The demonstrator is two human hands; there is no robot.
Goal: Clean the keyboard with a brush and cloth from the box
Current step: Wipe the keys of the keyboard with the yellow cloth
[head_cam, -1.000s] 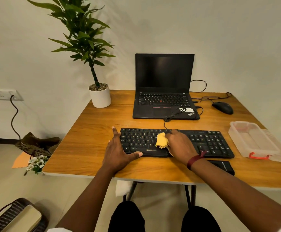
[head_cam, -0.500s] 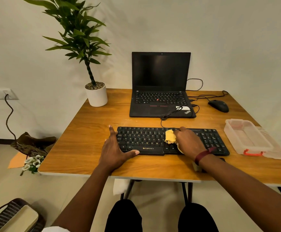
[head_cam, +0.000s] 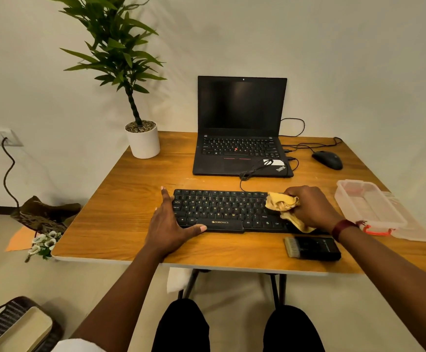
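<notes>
A black keyboard (head_cam: 222, 209) lies across the front of the wooden table (head_cam: 130, 199). My left hand (head_cam: 168, 224) rests flat against its left end, thumb along the front edge. My right hand (head_cam: 311, 207) grips a crumpled yellow cloth (head_cam: 281, 201) and presses it on the keys at the keyboard's right part, hiding the right end. A black brush (head_cam: 312, 247) with pale bristles lies on the table in front of the keyboard, under my right wrist. The clear plastic box (head_cam: 369, 207) with a red clasp stands open at the right.
An open black laptop (head_cam: 240, 128) sits behind the keyboard, with cables and a black mouse (head_cam: 327, 160) to its right. A potted plant (head_cam: 143, 138) stands at the back left corner. The box lid (head_cam: 415, 229) lies beside the box near the table's right edge.
My right hand has slid the cloth rightward along the keyboard, from its middle to its right part. The brush has come into view. My left hand has stayed on the left end.
</notes>
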